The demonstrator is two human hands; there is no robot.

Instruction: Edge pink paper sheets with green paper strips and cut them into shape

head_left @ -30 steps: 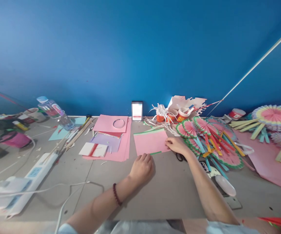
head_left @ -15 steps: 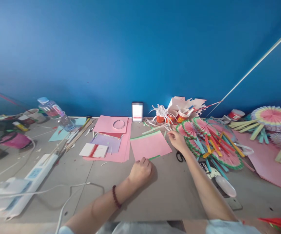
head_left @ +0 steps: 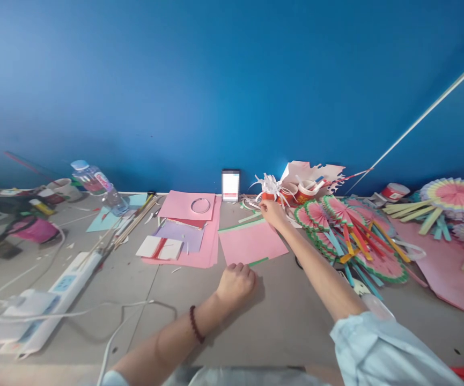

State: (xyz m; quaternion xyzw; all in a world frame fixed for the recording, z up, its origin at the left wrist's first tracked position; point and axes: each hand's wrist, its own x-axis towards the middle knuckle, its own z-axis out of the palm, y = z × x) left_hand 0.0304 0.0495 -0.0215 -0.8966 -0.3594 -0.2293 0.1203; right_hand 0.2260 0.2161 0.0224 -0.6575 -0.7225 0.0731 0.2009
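Note:
My left hand (head_left: 237, 284) rests on the grey table with its fingers curled into a fist, near the front edge of a pink sheet (head_left: 251, 242) that has green strips along its edges. Past the back right of that sheet reaches my right hand (head_left: 272, 213), fingers bent together beside a heap of thin paper strips (head_left: 251, 203) and in front of a red cup (head_left: 267, 196) of white shreds. Whatever those fingers may hold is too small to make out.
Watermelon-patterned paper fans (head_left: 338, 214) lie right of my right forearm. A phone (head_left: 230, 185) stands against the blue wall. At left are a tilted bottle (head_left: 98, 182), wooden sticks (head_left: 135, 222), a power strip (head_left: 60, 289) with cables, and stacked pink paper (head_left: 211, 236).
My right hand has moved left and farther back, from the sheet's right side to the strips by the cups. My left hand stays curled in place. The view has shifted slightly.

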